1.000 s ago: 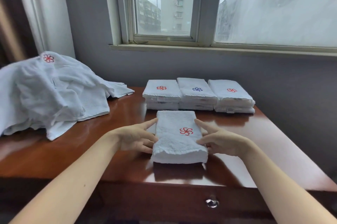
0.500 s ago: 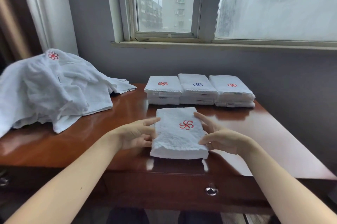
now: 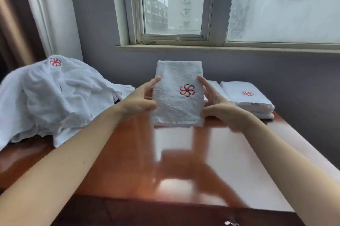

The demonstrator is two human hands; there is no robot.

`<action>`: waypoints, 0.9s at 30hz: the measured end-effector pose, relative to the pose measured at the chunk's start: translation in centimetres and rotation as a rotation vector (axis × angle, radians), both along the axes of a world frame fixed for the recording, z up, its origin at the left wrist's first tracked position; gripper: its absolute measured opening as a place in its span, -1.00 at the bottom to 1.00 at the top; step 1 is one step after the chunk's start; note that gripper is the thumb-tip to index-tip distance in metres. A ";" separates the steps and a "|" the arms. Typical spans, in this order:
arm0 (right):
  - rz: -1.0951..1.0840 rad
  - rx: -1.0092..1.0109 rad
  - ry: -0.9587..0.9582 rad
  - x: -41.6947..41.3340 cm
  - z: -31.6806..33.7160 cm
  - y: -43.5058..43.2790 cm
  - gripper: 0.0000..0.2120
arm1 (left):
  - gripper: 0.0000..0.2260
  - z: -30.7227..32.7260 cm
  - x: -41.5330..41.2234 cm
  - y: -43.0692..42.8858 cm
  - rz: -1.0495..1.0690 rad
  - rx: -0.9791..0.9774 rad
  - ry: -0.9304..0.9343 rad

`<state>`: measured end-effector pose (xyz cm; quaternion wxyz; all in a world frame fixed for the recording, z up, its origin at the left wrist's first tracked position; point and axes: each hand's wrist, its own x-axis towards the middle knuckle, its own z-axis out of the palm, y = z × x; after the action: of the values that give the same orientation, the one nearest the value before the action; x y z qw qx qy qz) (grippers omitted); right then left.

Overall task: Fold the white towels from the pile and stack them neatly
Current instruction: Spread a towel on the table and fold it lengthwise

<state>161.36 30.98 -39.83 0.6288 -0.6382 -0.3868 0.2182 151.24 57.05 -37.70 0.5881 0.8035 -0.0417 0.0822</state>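
A folded white towel (image 3: 176,104) with a red pinwheel emblem is lifted off the table, tilted up toward me. My left hand (image 3: 141,99) grips its left edge and my right hand (image 3: 218,105) grips its right edge, thumbs on top. Behind it, the right-hand stack of folded towels (image 3: 246,99) with a red emblem shows at the back of the table; the other stacks are mostly hidden by the held towel. The pile of unfolded white towels (image 3: 51,100) lies at the left.
The glossy brown wooden table (image 3: 184,167) reflects my hands. A grey wall and a window sill (image 3: 220,48) run close behind the stacks. A curtain (image 3: 27,14) hangs at the left. A metal drawer knob (image 3: 230,223) is at the front edge.
Both hands have raised the folded towel from the table and carried it away from me, toward the stacks at the back. It now hides the left and middle stacks.
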 end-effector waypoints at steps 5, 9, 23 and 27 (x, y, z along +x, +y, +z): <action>-0.073 -0.031 -0.083 6.2 2.7 3.9 0.04 | -0.16 2.8 6.8 2.7 0.054 0.110 -0.017; -0.130 -0.075 -0.092 11.1 3.4 6.1 0.02 | -0.20 3.2 11.9 4.6 0.082 0.097 0.009; -0.326 -0.477 -0.024 17.9 -1.1 10.9 -0.25 | -0.31 -3.6 20.3 6.8 0.230 0.145 0.206; -0.347 -0.644 -0.107 17.8 -0.8 11.6 -0.43 | -0.36 -4.4 20.6 6.4 0.256 0.256 0.220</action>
<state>179.21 42.59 -40.63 0.4023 -0.8699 -0.2167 0.1854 171.85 63.44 -42.06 0.4670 0.8745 0.1150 0.0618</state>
